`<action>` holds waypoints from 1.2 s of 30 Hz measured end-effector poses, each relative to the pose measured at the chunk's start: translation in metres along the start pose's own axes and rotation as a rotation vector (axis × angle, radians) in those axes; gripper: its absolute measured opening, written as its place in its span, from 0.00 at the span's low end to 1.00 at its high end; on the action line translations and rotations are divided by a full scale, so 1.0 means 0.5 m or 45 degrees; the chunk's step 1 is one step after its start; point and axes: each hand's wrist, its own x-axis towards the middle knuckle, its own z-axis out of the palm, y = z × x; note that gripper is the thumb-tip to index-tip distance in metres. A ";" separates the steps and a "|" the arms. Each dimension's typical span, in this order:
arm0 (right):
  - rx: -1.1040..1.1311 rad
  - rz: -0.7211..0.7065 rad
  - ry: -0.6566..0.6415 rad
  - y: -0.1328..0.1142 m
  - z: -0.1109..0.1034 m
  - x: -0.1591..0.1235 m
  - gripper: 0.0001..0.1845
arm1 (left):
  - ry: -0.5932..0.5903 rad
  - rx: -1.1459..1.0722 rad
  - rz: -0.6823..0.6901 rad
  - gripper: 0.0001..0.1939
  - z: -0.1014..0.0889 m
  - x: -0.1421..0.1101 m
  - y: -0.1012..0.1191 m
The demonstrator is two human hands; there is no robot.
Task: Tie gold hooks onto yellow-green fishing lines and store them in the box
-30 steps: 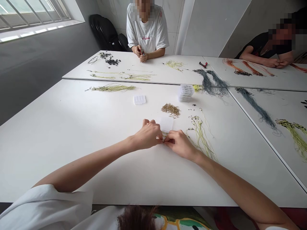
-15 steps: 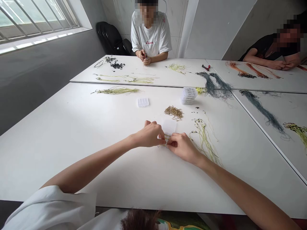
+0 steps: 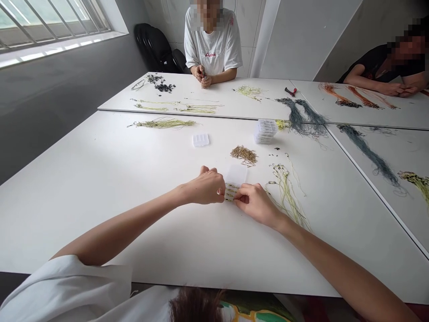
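Note:
A small clear plastic box lies on the white table in front of me, its lid raised away from me. Short yellow-green lines with dark bits lie across its compartments in rows. My left hand is closed at the box's left edge, thumb and fingers curled together. At the right front corner, my right hand is closed in a pinch; what its fingertips hold is hidden. Right of the box spreads a bundle of yellow-green lines with dark hooks. A pile of gold-coloured small metal pieces lies behind the lid.
Farther back are a stack of clear boxes, a single clear box piece, yellow-green lines and grey-green bundles. One person sits opposite with pliers-like tool in hand; another sits far right.
My hands have drawn slightly apart, uncovering the rows of yellow-green lines in the box. The whole view has shifted slightly.

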 end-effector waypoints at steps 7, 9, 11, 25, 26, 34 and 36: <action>-0.006 -0.009 0.000 0.002 0.000 -0.001 0.09 | -0.064 -0.060 -0.009 0.09 -0.006 0.001 -0.001; -0.008 -0.013 0.003 0.002 0.001 -0.001 0.09 | -0.065 -0.069 -0.012 0.10 -0.005 0.003 -0.004; -0.011 -0.016 0.006 0.002 0.001 -0.002 0.09 | -0.058 -0.056 -0.014 0.10 -0.003 0.005 -0.006; -0.002 0.001 -0.015 -0.007 -0.002 -0.001 0.09 | 0.181 -0.042 0.079 0.12 0.018 -0.050 -0.007; 0.000 -0.002 -0.014 -0.007 -0.001 -0.001 0.09 | 0.214 -0.026 0.106 0.13 0.028 -0.057 -0.002; 0.024 -0.027 0.005 -0.002 0.001 -0.003 0.08 | 0.384 0.162 0.210 0.14 0.099 -0.073 0.022; 0.028 -0.029 0.003 -0.001 0.003 -0.004 0.08 | 0.404 0.178 0.219 0.14 0.103 -0.072 0.020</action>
